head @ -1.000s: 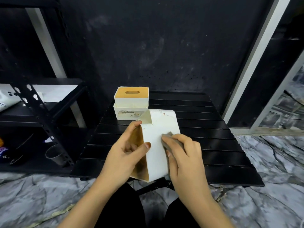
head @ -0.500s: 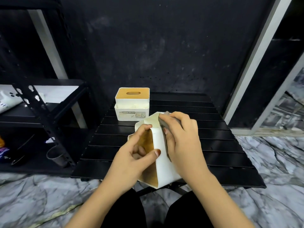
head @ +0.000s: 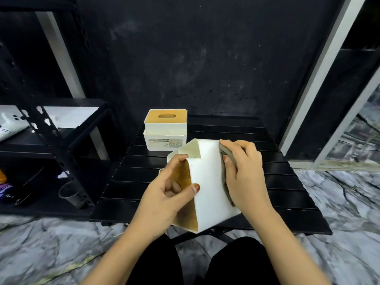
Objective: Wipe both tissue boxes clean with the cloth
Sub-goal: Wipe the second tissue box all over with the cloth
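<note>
Two tissue boxes: one stands at the back of the desk [head: 257, 182], the other tissue box [head: 207, 186], seemingly light rigid plastic, is tilted above it. The left hand [head: 164, 200] pinches its open edge; the right hand [head: 244, 175] presses a grey cloth [head: 227, 155] to its side.

left hand [head: 164, 199]: grip closed, thumb opposing fingers | right hand [head: 244, 171]: flat, palm down, fingers extended
</note>
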{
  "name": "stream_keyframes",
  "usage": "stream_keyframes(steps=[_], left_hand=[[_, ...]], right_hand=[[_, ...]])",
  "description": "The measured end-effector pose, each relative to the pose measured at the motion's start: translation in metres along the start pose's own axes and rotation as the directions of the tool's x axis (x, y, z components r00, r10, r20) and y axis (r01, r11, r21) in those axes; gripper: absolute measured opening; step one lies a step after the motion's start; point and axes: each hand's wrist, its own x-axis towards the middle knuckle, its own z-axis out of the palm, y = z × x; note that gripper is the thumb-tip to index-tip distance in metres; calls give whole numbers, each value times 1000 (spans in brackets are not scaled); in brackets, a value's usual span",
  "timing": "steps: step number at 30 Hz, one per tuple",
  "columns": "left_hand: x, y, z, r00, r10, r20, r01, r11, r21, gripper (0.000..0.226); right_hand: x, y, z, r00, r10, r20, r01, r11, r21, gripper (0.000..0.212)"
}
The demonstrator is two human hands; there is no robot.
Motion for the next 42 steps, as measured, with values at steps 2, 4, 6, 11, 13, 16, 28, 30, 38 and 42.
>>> stream_keyframes(steps=[2, 4, 6, 11, 13, 16, 28, 30, 38, 42], left_hand=[[0, 0, -1, 1000, -14, -17, 14, 1000, -17, 56], [-1, 0, -3, 999, -30, -21, 29, 999, -42, 60], [-2, 0, -4, 999, -40, -22, 39, 998, -59, 63], [-2, 1, -3, 999, -52, -6, 51, 995, -80, 63], [-1, 2, -3, 999, -46, 5, 47, 995, -83, 63], [-2, 0, -3, 999, -31, 24, 33, 995, -98, 62], [-4, -5, -1, 999, 47, 17, -46, 998, -51, 56], [-5, -7, -2, 998, 48, 33, -46, 998, -52, 56], [-3, -25, -2, 996, 74, 55, -73, 997, -21, 57], [-2, -32, -1, 992, 109, 69, -109, 994, 4, 56]], right_hand=[[-7, 3, 1, 1000, 23, 6, -23, 1000, 4, 34], [-17, 3, 2, 999, 33, 19, -33, 999, 1, 35], [-27, 2, 3, 1000, 8, 2, -8, 1000, -25, 35], [-47, -10, 7, 995, -90, -51, 88, 995, -43, 34], [-51, -18, 9, 989, -135, -54, 133, 991, -36, 34], [-51, -27, 11, 979, -199, -51, 198, 980, -24, 35], [-2, -32, 9, 971, -240, -24, 239, 970, -40, 42], [4, -30, 5, 976, -218, -5, 217, 976, -22, 43], [16, -11, -12, 982, -169, 85, 174, 983, -58, 33], [18, 0, -20, 988, -77, 134, 85, 995, -51, 34]])
